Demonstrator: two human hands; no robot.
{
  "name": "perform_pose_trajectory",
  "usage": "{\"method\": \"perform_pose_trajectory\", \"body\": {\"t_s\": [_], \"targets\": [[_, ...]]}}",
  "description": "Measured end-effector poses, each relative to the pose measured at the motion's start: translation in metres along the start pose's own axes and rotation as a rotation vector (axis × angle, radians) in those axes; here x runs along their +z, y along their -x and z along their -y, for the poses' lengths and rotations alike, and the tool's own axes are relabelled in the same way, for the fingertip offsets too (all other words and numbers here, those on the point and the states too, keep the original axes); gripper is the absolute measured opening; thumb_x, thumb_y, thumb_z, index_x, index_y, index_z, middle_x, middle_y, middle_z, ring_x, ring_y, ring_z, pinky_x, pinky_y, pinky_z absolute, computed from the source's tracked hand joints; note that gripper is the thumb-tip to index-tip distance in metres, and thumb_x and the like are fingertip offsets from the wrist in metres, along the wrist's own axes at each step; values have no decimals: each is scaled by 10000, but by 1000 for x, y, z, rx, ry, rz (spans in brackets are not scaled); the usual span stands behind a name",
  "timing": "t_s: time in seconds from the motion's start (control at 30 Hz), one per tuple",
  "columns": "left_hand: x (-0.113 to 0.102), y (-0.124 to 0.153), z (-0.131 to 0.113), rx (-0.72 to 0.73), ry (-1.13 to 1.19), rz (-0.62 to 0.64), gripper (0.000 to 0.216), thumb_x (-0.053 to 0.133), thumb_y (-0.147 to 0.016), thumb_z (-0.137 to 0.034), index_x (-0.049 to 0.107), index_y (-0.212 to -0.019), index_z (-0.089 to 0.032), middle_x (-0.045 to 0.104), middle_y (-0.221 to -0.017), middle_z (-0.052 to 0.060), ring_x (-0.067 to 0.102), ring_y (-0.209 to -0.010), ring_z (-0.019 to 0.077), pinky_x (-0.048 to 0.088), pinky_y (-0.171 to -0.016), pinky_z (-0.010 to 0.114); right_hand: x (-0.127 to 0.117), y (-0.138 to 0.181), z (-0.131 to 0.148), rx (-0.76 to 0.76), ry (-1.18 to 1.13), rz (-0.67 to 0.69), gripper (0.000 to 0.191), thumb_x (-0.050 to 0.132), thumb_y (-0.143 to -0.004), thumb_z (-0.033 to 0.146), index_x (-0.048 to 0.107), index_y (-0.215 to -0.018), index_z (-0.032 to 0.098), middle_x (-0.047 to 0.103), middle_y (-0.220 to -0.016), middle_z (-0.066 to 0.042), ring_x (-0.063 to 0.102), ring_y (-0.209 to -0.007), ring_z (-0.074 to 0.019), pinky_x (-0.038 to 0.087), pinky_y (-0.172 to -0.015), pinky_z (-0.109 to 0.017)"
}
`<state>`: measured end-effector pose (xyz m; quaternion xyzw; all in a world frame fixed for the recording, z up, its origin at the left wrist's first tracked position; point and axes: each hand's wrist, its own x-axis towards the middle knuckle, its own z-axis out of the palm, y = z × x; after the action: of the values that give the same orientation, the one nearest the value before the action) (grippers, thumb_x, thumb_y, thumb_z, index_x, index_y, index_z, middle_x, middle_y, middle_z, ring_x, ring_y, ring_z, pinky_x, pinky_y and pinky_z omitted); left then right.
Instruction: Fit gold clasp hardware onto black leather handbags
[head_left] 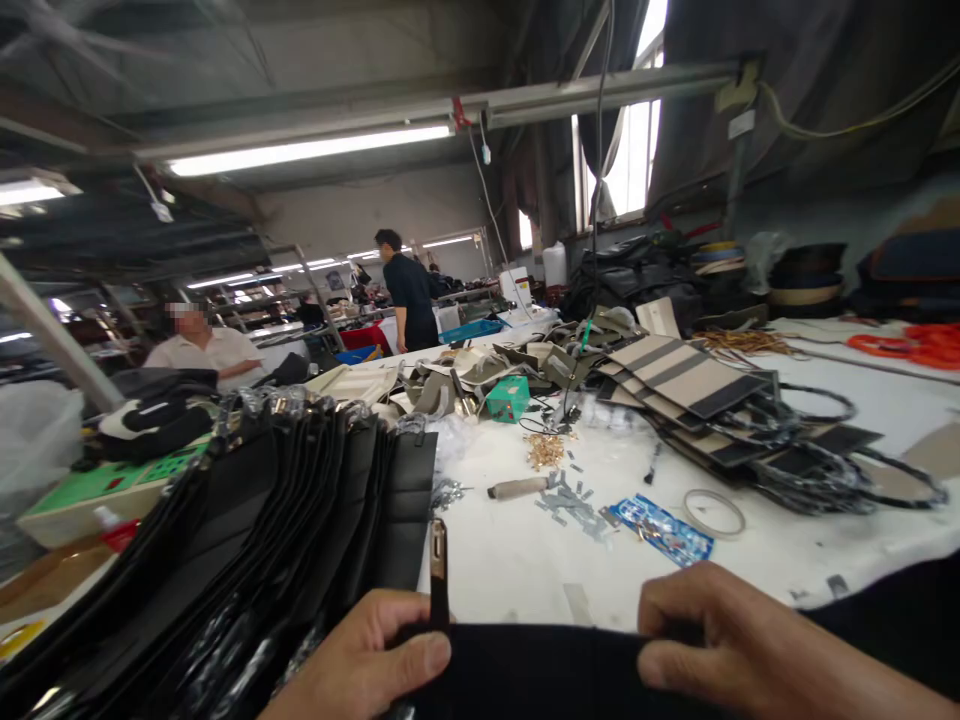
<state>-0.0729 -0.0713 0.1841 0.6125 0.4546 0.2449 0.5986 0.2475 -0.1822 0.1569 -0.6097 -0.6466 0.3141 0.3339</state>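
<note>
My left hand point(367, 655) and my right hand point(720, 640) hold a flat black bag panel point(540, 665) low in front of me, each pinching one end of its upper edge. Beside the left thumb a narrow black strap tab with a metal fitting point(439, 550) stands up from the panel. The lower part of the panel runs out of view. To the left leans a thick row of similar black bag pieces point(300, 500), some with clear plastic wrapped round their handles.
On the white table point(510, 590) lie small gold fittings point(545, 450), grey metal strips point(574, 505), a rolled tube point(517, 488), a blue packet point(660, 528) and a ring point(714, 512). Striped bags point(690, 380) are piled right, near a green box point(508, 398). Two people are farther back.
</note>
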Motion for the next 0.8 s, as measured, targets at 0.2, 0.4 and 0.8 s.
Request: {"method": "perform_pose_trajectory", "body": {"t_s": [0.2,0.4,0.8], "targets": [[21,-67,24,5,17,286,532,739,-721,-606,783,-977,-142,742,-838,80,660,-800,247,500,-779,325,-34,-30,-12,-171,430,-18,243,581,-925,450,756,-858,295,747,-771,-23,660,-684,-200,417,-614,-283],[42,-145,91,-8,81,280,540,738,-737,-588,752,-1002,-117,736,-868,88,650,-813,231,487,-819,338,-30,-105,-93,-30,594,117,221,595,-885,415,765,-902,274,775,-872,-37,693,-816,-238,420,-671,-290],[38,-183,130,-219,106,169,577,747,-668,-663,743,-795,-100,697,-726,88,623,-696,224,472,-679,320,12,-229,-160,29,456,58,184,599,-831,317,760,-898,257,763,-891,-17,673,-788,-194,442,-675,-269]]}}
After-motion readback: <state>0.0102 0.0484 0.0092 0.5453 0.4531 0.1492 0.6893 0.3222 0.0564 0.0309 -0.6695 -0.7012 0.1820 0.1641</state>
